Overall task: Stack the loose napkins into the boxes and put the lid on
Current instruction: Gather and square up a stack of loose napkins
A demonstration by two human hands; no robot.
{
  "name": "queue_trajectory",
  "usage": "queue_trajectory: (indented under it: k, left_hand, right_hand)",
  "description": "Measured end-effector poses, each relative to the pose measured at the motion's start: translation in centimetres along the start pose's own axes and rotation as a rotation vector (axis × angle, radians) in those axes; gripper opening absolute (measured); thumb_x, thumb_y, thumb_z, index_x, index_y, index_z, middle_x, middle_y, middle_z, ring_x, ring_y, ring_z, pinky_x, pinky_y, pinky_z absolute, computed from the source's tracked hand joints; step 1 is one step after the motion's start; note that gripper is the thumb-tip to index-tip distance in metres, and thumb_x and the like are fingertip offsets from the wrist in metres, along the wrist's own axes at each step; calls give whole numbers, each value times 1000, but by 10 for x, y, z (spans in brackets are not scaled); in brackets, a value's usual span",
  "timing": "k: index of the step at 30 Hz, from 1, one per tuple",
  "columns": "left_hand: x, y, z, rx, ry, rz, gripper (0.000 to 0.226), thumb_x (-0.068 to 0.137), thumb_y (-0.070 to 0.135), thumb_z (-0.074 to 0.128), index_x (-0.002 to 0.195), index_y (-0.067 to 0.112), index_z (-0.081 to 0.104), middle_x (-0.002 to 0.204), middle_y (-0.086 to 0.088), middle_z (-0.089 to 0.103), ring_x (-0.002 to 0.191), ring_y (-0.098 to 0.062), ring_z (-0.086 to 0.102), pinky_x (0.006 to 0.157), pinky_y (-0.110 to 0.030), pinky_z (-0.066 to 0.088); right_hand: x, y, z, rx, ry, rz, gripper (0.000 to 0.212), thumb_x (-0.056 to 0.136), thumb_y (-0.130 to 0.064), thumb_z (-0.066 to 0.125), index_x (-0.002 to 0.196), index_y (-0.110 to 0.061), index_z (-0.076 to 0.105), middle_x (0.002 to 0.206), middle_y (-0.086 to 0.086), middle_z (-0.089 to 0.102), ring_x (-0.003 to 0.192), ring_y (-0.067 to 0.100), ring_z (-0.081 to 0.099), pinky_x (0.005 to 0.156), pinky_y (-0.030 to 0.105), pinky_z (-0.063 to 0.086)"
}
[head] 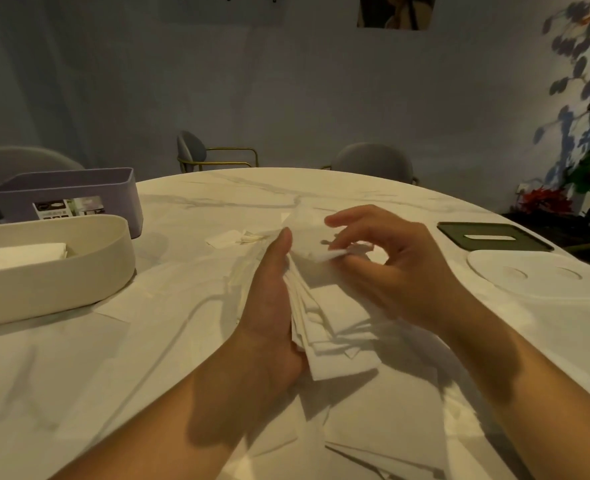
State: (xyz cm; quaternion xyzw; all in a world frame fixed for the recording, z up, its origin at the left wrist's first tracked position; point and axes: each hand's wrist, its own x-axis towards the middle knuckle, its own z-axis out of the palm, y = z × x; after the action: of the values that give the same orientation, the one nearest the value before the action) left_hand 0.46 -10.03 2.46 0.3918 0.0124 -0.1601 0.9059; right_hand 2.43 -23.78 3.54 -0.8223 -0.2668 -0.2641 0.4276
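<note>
alignment step: my left hand point(272, 306) lies straight-fingered along the left edge of the napkin stack point(324, 320) at table centre; my right hand point(383, 268) pinches a corner of the top napkin point(316, 252). i should square that sheet against the left palm, tap all edges flush, then carry the stack to the cream box point(79, 271), at left, which already holds a few napkins.
</note>
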Motion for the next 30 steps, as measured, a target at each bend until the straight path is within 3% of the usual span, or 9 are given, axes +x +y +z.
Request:
queue_trajectory:
  k: [4, 6, 11, 13, 16, 19, 23, 26, 30]
  left_hand:
    - [-5, 4, 4, -2, 12, 34, 36, 90, 57, 45, 85, 24, 58, 62, -8, 71, 52, -26, 69, 45, -39, 55]
    - [-5, 6, 4, 24, 53, 59, 26, 87, 52, 55, 84, 26, 55, 69, -5, 72, 62, -28, 70, 57, -41, 58]
    - [1, 5, -5, -52, 18, -16, 30, 84, 22, 58, 113, 16, 64, 85, -14, 73, 77, -35, 69, 66, -44, 54]
    - [3, 3, -6, -80, 20, -17, 32, 85, 19, 53, 114, 13, 63, 87, -17, 73, 78, -37, 69, 66, -44, 54]
    - [2, 7, -3, -95, 53, 30, 23, 87, 21, 54, 106, 14, 65, 77, -15, 73, 63, -33, 70, 55, -42, 58]
    - [5, 13, -6, -121, 31, 102, 26, 87, 20, 54, 111, 19, 64, 91, -13, 74, 81, -36, 71, 73, -48, 57]
    - [4, 13, -5, -180, -94, 27, 53, 79, 23, 59, 131, 14, 53, 113, -17, 68, 97, -39, 66, 85, -51, 52]
    - [8, 11, -6, -107, -44, 98, 37, 90, 32, 55, 125, 21, 56, 107, -13, 71, 95, -38, 68, 77, -50, 57]
    - [10, 11, -6, -22, -23, 150, 48, 84, 38, 63, 128, 20, 56, 114, -11, 68, 103, -35, 65, 90, -54, 51]
  right_hand:
    - [-2, -5, 3, 2, -63, 18, 16, 73, -28, 68, 75, -43, 64, 117, -27, 54, 116, -4, 48, 88, 5, 43]
    - [-2, -7, 2, -4, -72, 24, 14, 70, -30, 67, 70, -44, 66, 119, -28, 55, 119, -2, 48, 93, 11, 41]
    - [-4, -7, 0, 119, -228, 126, 17, 69, -26, 62, 69, -38, 73, 121, -27, 58, 122, -6, 45, 96, 17, 40]
    - [-1, -9, -2, 234, -153, 166, 14, 70, -30, 64, 80, -36, 72, 120, -23, 60, 119, -2, 51, 97, 19, 43]
    - [6, -7, -8, 372, 45, 390, 51, 65, -51, 73, 107, -35, 50, 117, -14, 58, 108, 10, 58, 94, 27, 49]
    - [6, -14, -9, 462, -87, 600, 62, 57, -57, 55, 113, -33, 44, 109, -10, 59, 95, 13, 60, 76, 23, 50]
    - [-1, -20, -1, 522, -239, 613, 44, 60, -43, 64, 103, -36, 54, 81, -19, 69, 77, 4, 68, 59, 16, 53]
    - [0, -17, -3, 595, -260, 620, 37, 67, -26, 71, 100, -34, 57, 79, -17, 71, 78, 3, 69, 57, 16, 53]
    - [1, -16, -6, 645, -207, 609, 41, 61, -24, 72, 100, -30, 59, 84, -10, 71, 80, 10, 70, 61, 22, 56]
